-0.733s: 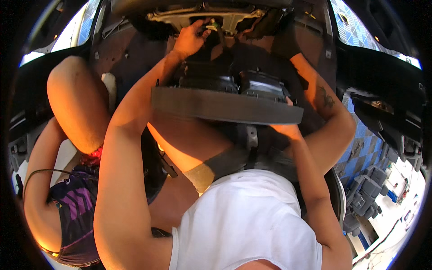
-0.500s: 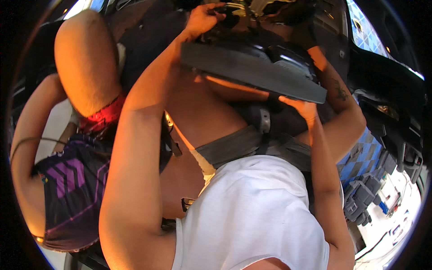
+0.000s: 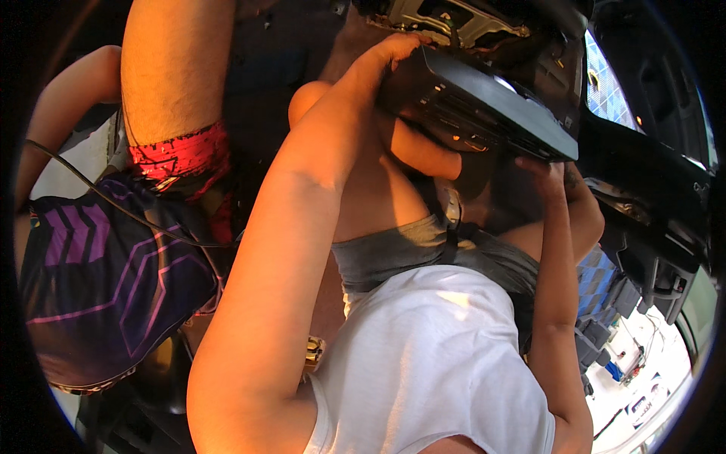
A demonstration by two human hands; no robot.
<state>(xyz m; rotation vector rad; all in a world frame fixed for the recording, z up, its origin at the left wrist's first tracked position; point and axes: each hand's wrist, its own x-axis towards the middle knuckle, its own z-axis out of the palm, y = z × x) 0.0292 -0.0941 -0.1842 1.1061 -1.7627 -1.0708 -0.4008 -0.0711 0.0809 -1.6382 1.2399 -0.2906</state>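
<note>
A black, box-like plastic unit [image 3: 484,106] with a flat side and slots along one edge is held tilted above my lap. My left hand [image 3: 403,47] is closed around its upper left corner, with some fingers hidden behind it. Under its lower right edge, my right hand [image 3: 544,174] supports the unit, the thumb side showing. Just beyond the unit is an opened cavity with a metal frame [image 3: 454,17] and loose parts or wires.
Close on my left is another person, with a bent leg [image 3: 178,68] and a dark purple-patterned shirt [image 3: 98,280]. A thin black cable [image 3: 98,193] crosses there. Dark car-interior trim [image 3: 650,159] curves along the right, with a white surface [image 3: 628,371] holding small items beyond.
My left hand has come from the cavity onto the unit's corner. The unit has moved slightly right and turned, showing its slotted edge. The other person's leg appears nearer.
</note>
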